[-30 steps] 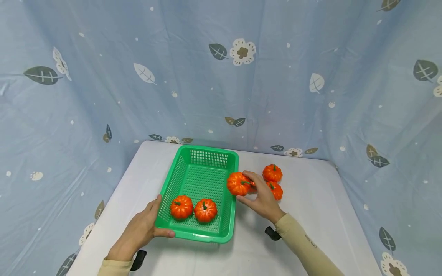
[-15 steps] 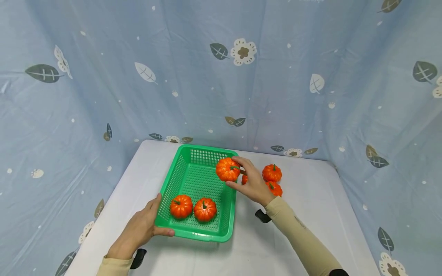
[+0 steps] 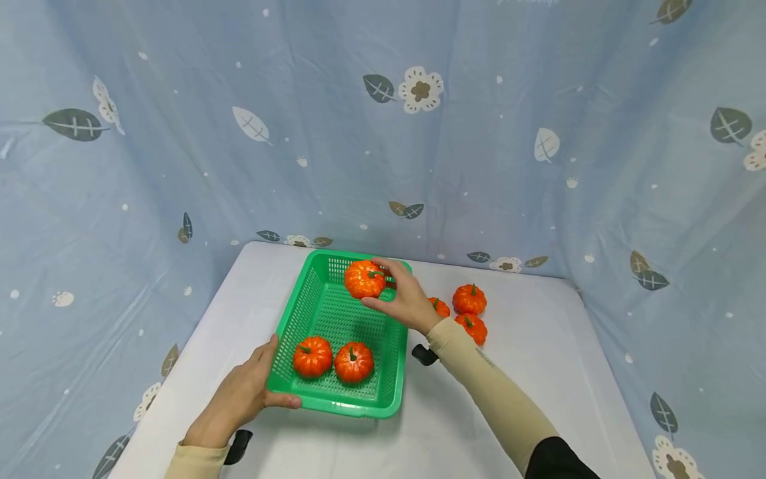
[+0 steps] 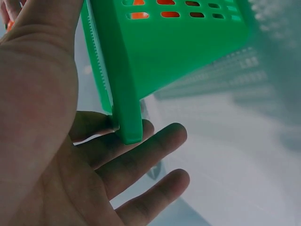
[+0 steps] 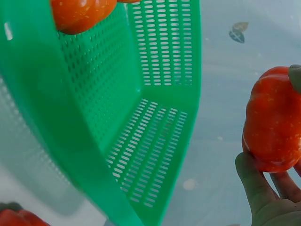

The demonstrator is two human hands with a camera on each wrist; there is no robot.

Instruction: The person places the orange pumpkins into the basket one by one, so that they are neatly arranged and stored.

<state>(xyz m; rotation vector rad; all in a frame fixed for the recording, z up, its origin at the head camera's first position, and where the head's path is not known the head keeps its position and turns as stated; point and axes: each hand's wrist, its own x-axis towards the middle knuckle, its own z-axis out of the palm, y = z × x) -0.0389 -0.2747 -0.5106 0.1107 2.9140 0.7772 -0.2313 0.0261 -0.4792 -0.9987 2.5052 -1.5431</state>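
Observation:
In the head view my right hand [image 3: 402,296] holds a small orange-red pumpkin [image 3: 364,278] with a green stem, thumb and fingers on opposite sides. It is raised over the far part of the green plastic basket [image 3: 353,407]. The right wrist view also shows this pumpkin [image 5: 273,122] in the fingers. Inside the basket, two similar pumpkins [image 3: 312,357] [image 3: 354,362] sit side by side near the front. My left hand [image 3: 239,394] rests against the basket's front left corner, thumb along the front rim. Its fingers look fairly straight and spread beside the rim [image 4: 129,117] in the left wrist view.
Three more pumpkins [image 3: 469,299] [image 3: 472,327] [image 3: 440,307] lie to the basket's right on the white table [image 3: 509,392]; my right forearm partly covers some. A blue patterned curtain [image 3: 335,146] hangs behind and along both sides.
My right hand has carried its pumpkin leftward and away from me, from the basket's right rim to over its far part. The left hand and basket have stayed nearly still.

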